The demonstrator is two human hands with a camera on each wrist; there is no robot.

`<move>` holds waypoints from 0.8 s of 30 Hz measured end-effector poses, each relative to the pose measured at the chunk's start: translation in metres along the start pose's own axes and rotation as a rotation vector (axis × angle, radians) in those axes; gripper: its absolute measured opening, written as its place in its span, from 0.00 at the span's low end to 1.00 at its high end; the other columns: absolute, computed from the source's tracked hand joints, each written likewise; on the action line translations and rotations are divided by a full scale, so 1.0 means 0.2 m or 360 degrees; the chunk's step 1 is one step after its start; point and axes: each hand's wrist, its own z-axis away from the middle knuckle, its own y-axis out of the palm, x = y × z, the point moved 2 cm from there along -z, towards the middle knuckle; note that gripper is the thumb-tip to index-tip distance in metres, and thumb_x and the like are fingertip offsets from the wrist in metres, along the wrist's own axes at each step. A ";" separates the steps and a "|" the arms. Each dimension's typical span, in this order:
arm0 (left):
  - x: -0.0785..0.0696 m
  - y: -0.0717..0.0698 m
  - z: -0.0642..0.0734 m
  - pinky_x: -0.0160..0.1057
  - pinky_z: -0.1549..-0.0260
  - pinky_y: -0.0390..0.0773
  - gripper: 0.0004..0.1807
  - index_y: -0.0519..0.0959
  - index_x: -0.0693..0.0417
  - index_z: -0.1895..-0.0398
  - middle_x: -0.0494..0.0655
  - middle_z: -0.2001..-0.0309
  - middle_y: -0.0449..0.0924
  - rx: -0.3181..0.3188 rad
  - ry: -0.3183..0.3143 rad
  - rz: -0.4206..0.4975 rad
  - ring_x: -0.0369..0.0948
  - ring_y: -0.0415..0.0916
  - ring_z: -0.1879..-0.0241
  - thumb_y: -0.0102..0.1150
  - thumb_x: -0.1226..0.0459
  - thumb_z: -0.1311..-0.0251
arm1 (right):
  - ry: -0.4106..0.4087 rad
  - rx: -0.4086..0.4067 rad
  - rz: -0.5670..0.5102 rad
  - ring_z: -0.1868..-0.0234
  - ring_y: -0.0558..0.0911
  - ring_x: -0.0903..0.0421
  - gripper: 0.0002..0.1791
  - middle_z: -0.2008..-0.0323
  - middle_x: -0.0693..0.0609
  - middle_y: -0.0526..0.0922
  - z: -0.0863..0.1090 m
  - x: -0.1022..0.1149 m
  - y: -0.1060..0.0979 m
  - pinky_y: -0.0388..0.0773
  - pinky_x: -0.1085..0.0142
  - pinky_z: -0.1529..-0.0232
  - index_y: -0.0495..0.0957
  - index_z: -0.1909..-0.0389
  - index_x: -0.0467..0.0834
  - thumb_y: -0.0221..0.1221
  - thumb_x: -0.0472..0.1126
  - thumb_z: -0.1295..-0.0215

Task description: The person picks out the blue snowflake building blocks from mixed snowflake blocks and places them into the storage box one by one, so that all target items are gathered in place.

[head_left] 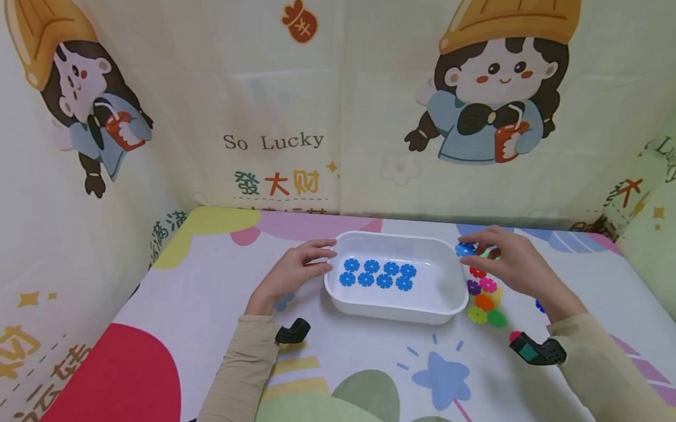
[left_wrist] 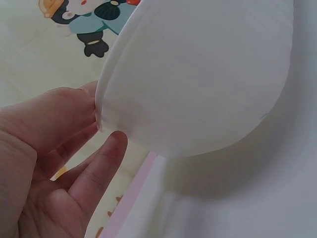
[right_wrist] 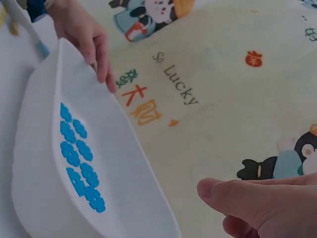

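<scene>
A white oblong tray (head_left: 395, 312) holds two rows of blue flower-shaped pieces (head_left: 371, 266). At the tray's left end, my left hand (head_left: 296, 268) holds the rim, its fingertips up against the edge. The left wrist view has this hand (left_wrist: 64, 153) on the rim with the tray's outer wall (left_wrist: 198, 79) beside it. Past the tray's right end hovers my right hand (head_left: 511, 258), thumb and forefinger spread apart over a blue piece (head_left: 465, 250). In the right wrist view, no piece shows at the tips of this hand (right_wrist: 262, 203).
Right of the tray lies a loose cluster of flower pieces, among them a pink one (head_left: 488, 285), an orange one (head_left: 485, 302) and a green one (head_left: 497, 319). A dark blue piece (head_left: 540, 306) lies farther right. A patterned cloth (head_left: 203, 89) hangs behind the table.
</scene>
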 end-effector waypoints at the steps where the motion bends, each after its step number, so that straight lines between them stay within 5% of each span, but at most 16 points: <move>1: 0.00 0.00 0.00 0.43 0.40 0.73 0.21 0.77 0.63 0.41 0.46 0.30 0.65 -0.0004 0.0003 0.0001 0.52 0.72 0.38 0.62 0.64 0.35 | -0.0014 0.0014 -0.0009 0.59 0.79 0.50 0.23 0.59 0.47 0.81 -0.02 0.01 0.01 0.80 0.67 0.62 0.81 0.46 0.40 0.70 0.42 0.42; 24: 0.01 0.00 0.00 0.39 0.43 0.75 0.18 0.81 0.54 0.44 0.37 0.33 0.68 -0.0041 0.0000 -0.0034 0.45 0.75 0.40 0.64 0.61 0.37 | -0.0337 0.0424 -0.0235 0.58 0.79 0.57 0.21 0.53 0.55 0.81 -0.44 0.11 0.19 0.82 0.62 0.56 0.82 0.46 0.48 0.69 0.45 0.41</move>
